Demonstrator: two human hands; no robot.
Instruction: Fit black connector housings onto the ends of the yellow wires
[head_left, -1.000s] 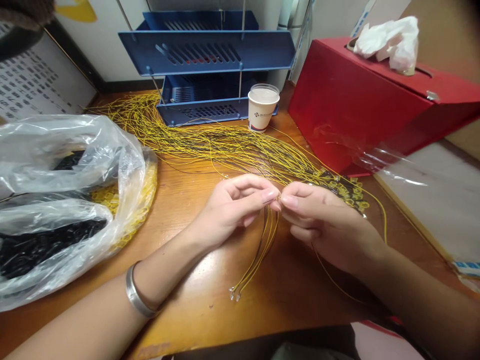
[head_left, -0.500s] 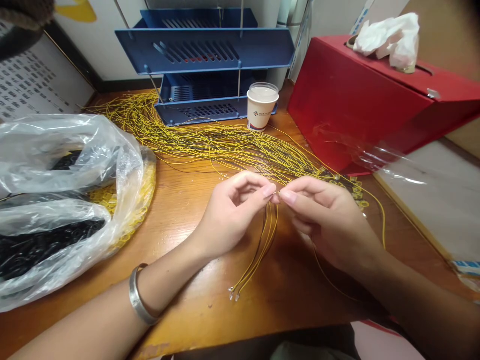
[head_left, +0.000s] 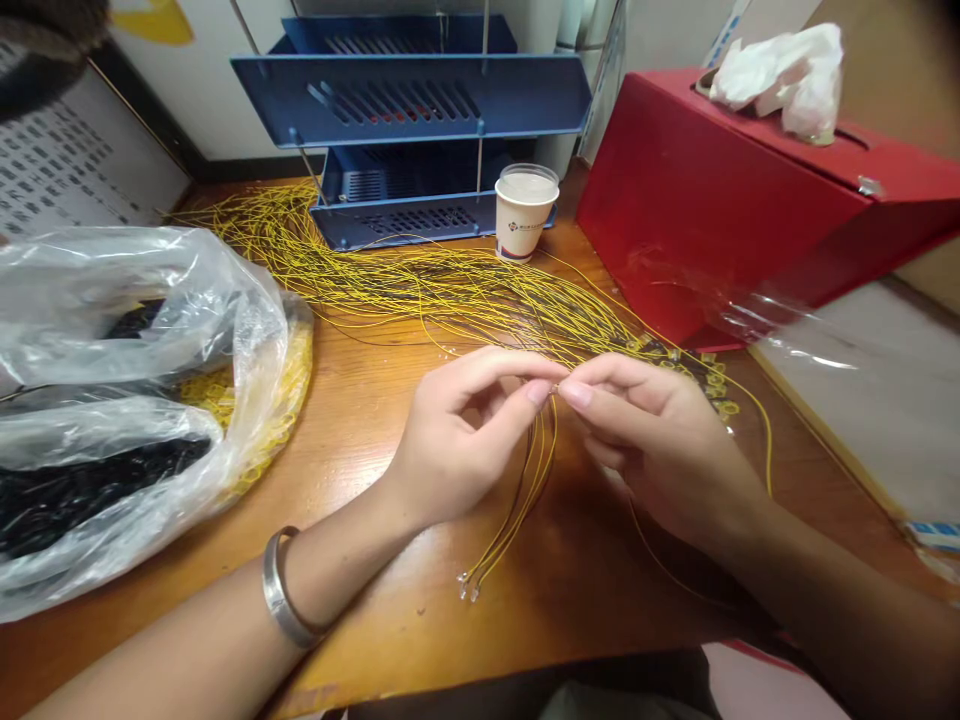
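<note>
My left hand (head_left: 457, 440) and my right hand (head_left: 660, 450) meet fingertip to fingertip above the wooden table (head_left: 375, 560). Both are closed in a pinch on a small bunch of thin yellow wires (head_left: 517, 510) that hangs down between them. The bunch ends in small clear terminals (head_left: 469, 588) resting on the table. My left wrist wears a metal bangle (head_left: 281, 605). A long spread of the same yellow wires (head_left: 420, 290) lies behind my hands.
A clear plastic bag (head_left: 127, 400) with black and yellow parts lies at the left. A blue tiered tray (head_left: 420, 110) and a paper cup (head_left: 525, 212) stand at the back. A red box (head_left: 735, 200) topped with tissue stands at the right.
My left hand's fingers have spread a little and its wrist has shifted slightly; both hands keep their pinch on the wires at the same place.
</note>
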